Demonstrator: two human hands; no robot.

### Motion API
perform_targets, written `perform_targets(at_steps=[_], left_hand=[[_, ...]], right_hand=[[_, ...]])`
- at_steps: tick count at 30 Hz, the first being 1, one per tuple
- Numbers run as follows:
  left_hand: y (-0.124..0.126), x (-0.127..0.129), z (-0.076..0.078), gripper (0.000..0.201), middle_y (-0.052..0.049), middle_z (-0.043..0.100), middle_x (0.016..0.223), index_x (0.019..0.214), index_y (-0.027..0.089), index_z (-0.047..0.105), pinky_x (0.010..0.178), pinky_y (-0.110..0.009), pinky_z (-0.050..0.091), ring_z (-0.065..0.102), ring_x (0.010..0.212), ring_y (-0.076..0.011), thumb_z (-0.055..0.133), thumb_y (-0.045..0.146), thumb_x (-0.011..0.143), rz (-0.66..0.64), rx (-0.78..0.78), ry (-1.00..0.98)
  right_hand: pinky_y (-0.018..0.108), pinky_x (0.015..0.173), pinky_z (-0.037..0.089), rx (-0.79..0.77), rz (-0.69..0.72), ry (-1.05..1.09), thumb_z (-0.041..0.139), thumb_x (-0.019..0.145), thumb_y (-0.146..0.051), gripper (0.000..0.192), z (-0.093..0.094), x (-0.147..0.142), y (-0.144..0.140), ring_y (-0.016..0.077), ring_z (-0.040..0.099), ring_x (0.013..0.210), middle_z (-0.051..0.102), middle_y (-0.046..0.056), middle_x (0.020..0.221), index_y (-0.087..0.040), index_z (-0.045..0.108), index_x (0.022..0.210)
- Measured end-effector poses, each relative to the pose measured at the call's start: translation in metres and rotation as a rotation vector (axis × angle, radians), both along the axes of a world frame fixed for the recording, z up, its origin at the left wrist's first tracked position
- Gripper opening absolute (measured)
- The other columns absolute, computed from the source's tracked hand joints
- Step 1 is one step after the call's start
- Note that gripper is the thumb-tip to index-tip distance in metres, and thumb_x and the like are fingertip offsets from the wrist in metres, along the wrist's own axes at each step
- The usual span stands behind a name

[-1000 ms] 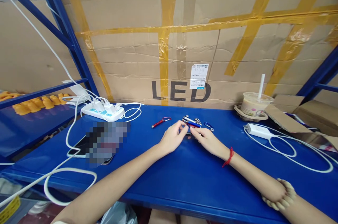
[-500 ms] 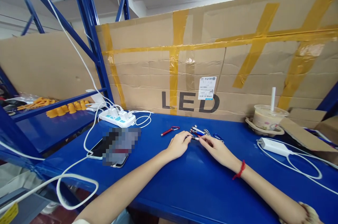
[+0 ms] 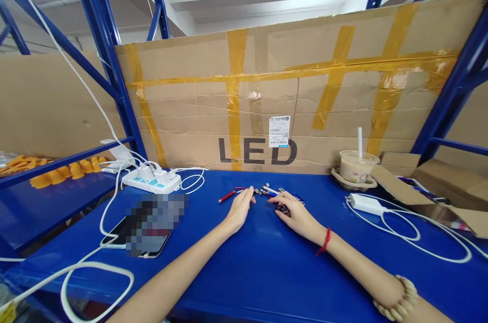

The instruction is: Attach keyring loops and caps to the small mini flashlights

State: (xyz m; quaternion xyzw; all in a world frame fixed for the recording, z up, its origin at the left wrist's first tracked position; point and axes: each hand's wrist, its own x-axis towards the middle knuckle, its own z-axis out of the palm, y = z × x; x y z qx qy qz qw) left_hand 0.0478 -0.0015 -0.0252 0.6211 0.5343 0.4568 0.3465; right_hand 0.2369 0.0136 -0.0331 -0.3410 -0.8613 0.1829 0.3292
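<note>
My left hand (image 3: 241, 210) rests side-on on the blue tabletop, fingers stretched out and held close together, with nothing visible in it. Beside it, to the left, lies a red penlight with a carabiner clip (image 3: 229, 195). My right hand (image 3: 299, 215) curls over a small black object (image 3: 282, 209), which shows between thumb and fingers; its exact kind is partly hidden. Just beyond both hands sits a small cluster of metallic penlights (image 3: 270, 190), one of them blue and silver. A blue carabiner clip (image 3: 300, 199) shows behind my right fingers.
Left on the blue table (image 3: 244, 272) are a white power strip (image 3: 152, 181), blurred phones (image 3: 154, 226) and trailing white cables. Rightward stand a drink cup (image 3: 357, 165) in a carton holder, a white adapter (image 3: 366, 204) and an open cardboard box (image 3: 453, 181). A large cardboard panel (image 3: 183, 120) backs the table.
My hands, earlier together at a small black and silver piece, have moved apart. The left has straightened its fingers; the right holds the black object. The camera view has turned right.
</note>
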Motion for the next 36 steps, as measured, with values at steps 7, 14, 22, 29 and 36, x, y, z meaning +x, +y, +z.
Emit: perform_targets(at_steps=[7, 14, 22, 29, 36], left_hand=[[0.002, -0.002, 0.000, 0.042, 0.000, 0.051, 0.069, 0.064, 0.017, 0.045, 0.071, -0.026, 0.034, 0.048, 0.071, -0.0145, 0.026, 0.047, 0.087, 0.051, 0.068, 0.165], [0.004, -0.005, -0.002, 0.034, 0.001, 0.055, 0.071, 0.067, 0.018, 0.044, 0.078, -0.026, 0.034, 0.050, 0.076, -0.0142, 0.028, 0.039, 0.089, -0.070, 0.122, 0.256], [0.006, -0.006, -0.009, 0.019, 0.002, 0.057, 0.072, 0.095, 0.021, 0.046, 0.082, -0.028, 0.034, 0.049, 0.080, -0.0148, 0.031, 0.031, 0.090, -0.214, 0.176, 0.392], [-0.001, -0.006, -0.004, 0.024, 0.000, 0.055, 0.104, 0.107, 0.026, 0.048, 0.089, -0.034, 0.031, 0.043, 0.096, -0.0178, 0.033, 0.021, 0.089, -0.300, 0.213, 0.601], [-0.005, -0.005, -0.007, 0.021, -0.003, 0.051, 0.103, 0.102, 0.023, 0.048, 0.089, -0.034, 0.033, 0.043, 0.098, -0.0175, 0.032, 0.027, 0.091, -0.373, 0.254, 0.634]], right_hand=[[0.033, 0.082, 0.047, 0.057, 0.059, 0.029, 0.042, 0.074, 0.001, 0.036, 0.000, -0.001, 0.000, 0.0181, 0.053, 0.093, 0.052, 0.008, 0.100, -0.018, 0.059, 0.099], [0.036, 0.090, 0.043, 0.139, 0.108, 0.035, 0.037, 0.079, 0.000, 0.038, -0.007, -0.001, 0.006, 0.0186, 0.053, 0.101, 0.057, 0.010, 0.106, -0.018, 0.060, 0.103], [0.029, 0.070, 0.052, -0.017, -0.077, 0.031, 0.052, 0.078, -0.010, 0.026, -0.007, 0.003, 0.009, 0.0179, 0.062, 0.078, 0.065, 0.007, 0.090, -0.015, 0.062, 0.101], [0.029, 0.059, 0.050, 0.028, -0.162, 0.020, 0.063, 0.074, -0.020, 0.008, 0.001, 0.001, 0.002, 0.0153, 0.059, 0.058, 0.064, 0.004, 0.076, -0.016, 0.068, 0.078], [0.033, 0.069, 0.055, -0.283, 0.010, 0.213, 0.054, 0.077, -0.024, 0.030, -0.010, -0.003, 0.007, 0.0200, 0.064, 0.077, 0.066, 0.008, 0.089, -0.014, 0.062, 0.104]])
